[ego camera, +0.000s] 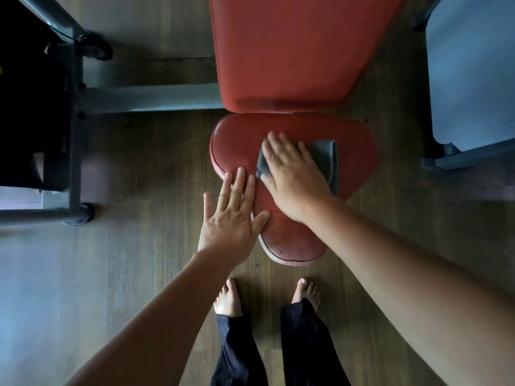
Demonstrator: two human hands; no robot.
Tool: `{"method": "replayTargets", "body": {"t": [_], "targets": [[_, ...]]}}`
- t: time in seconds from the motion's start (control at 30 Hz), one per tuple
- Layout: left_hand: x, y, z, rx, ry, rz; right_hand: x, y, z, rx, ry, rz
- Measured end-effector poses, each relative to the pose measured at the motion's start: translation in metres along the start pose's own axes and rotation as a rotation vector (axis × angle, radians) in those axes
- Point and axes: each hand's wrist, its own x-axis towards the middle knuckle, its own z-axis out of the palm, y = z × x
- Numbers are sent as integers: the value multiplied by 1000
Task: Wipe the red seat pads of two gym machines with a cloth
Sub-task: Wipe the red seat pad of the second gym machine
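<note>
my right hand [289, 174] lies flat with the fingers spread, pressing the grey cloth [327, 160] onto the red seat pad [289, 240]; nothing is pinched, it is held by palm pressure alone. my left hand [231, 215] rests open and empty on the pad's edge just beside it, bracing. i judge even pressure and overlapping strokes best, working toward the narrow end under my wrist, then the red back pad [292, 57] beyond my fingertips.
</note>
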Motion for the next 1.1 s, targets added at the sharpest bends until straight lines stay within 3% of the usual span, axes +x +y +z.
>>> {"method": "replayTargets", "body": {"t": [0.1, 0.3, 0.5, 0.7, 0.9, 1.1], "targets": [[0, 0, 0, -5, -6, -4, -15, 12, -2, 7, -54, -163], [2, 0, -4, -13, -25, -4, 60, 19, -11, 42, -27, 79], [0, 0, -3, -4, -11, 3, -24, 15, -3, 35, -69, -178], [2, 3, -13, 33, 8, 2, 47, 21, -10, 76, -56, 108], [46, 15, -29, 31, 153, 58, 22, 45, -7, 39, 19, 37], [97, 22, -27, 86, 168, 95, 27, 49, -2, 46, 93, 81]]}}
